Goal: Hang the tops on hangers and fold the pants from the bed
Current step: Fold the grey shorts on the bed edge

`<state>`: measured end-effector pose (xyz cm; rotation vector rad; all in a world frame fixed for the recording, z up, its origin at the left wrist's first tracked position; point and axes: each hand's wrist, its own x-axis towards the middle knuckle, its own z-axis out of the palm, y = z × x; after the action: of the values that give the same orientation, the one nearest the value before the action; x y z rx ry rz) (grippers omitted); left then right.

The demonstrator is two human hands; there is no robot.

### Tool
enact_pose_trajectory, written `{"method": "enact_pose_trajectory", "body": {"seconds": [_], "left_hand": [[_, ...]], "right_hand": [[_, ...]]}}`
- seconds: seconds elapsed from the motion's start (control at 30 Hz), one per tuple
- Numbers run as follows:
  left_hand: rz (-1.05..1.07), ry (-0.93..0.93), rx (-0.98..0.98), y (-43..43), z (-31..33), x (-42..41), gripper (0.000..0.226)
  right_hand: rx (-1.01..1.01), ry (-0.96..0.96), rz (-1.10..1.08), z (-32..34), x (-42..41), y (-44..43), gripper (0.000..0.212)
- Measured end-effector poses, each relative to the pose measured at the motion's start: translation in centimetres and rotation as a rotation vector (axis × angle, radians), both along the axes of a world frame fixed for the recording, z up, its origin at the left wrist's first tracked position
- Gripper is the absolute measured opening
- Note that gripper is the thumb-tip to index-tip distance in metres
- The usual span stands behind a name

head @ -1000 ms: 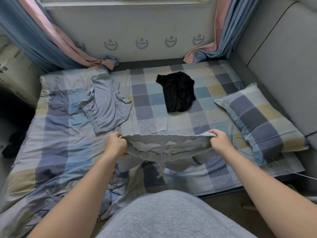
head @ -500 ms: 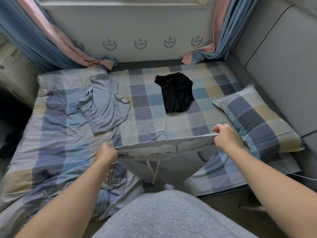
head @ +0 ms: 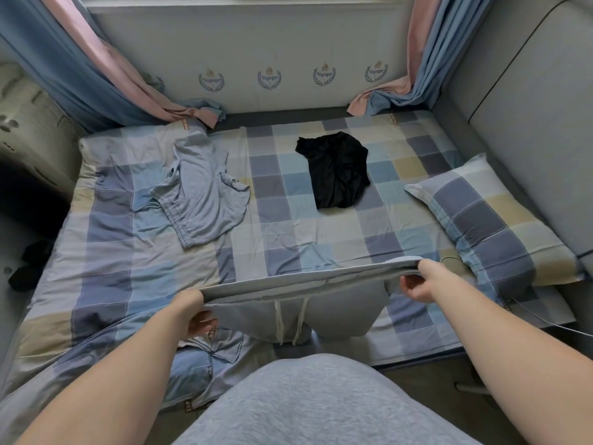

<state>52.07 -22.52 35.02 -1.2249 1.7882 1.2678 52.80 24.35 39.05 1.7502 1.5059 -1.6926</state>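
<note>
Both hands pinch the waistband of the grey pants [head: 321, 303], left hand [head: 196, 311] and right hand [head: 423, 281] at opposite ends, stretching it taut above the bed [head: 288, 226], drawstrings dangling between the grips, legs hanging below.

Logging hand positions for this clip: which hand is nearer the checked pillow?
Right. The right hand grips the grey pants close beside the pillow; the left hand holds their other end, farther away.
</note>
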Motion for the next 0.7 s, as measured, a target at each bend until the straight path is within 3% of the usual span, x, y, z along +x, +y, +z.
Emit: {"method": "enact_pose_trajectory", "body": {"seconds": [0.1, 0.17, 0.2, 0.33, 0.47, 0.53, 0.7], "left_hand": [[-0.116, -0.075, 0.042, -0.8, -0.1, 0.3, 0.033], [-0.102, -0.084, 0.071, -0.9, -0.3, 0.6, 0.029], [-0.064, -0.086, 0.092, -0.8, -0.4, 0.6, 0.026], [0.001, -0.110, 0.215, 0.2, -1.0, 1.2, 0.021], [-0.015, -0.175, 0.323, 0.9, -0.9, 1.6, 0.007], [-0.004, -0.184, 0.367, 0.8, -0.8, 1.8, 0.012], [0.084, -0.163, 0.422, -0.3, -1.3, 2.4, 0.011]], "right_hand": [[0.301, 0.108, 0.256, -0.2, 0.0, 0.5, 0.032], [0.537, 0.148, 0.543, -0.2, 0.2, 0.9, 0.038], [0.564, 0.157, 0.605, 0.0, 0.2, 0.9, 0.039], [0.360, 0.161, 0.513, 0.7, 0.0, -0.5, 0.035], [0.244, 0.119, 0.620, 0.9, 0.1, -1.3, 0.017], [0.204, 0.117, 0.650, 0.7, 0.1, -1.0, 0.015], [0.314, 0.195, 0.696, 1.0, 0.4, -0.4, 0.022]]}}
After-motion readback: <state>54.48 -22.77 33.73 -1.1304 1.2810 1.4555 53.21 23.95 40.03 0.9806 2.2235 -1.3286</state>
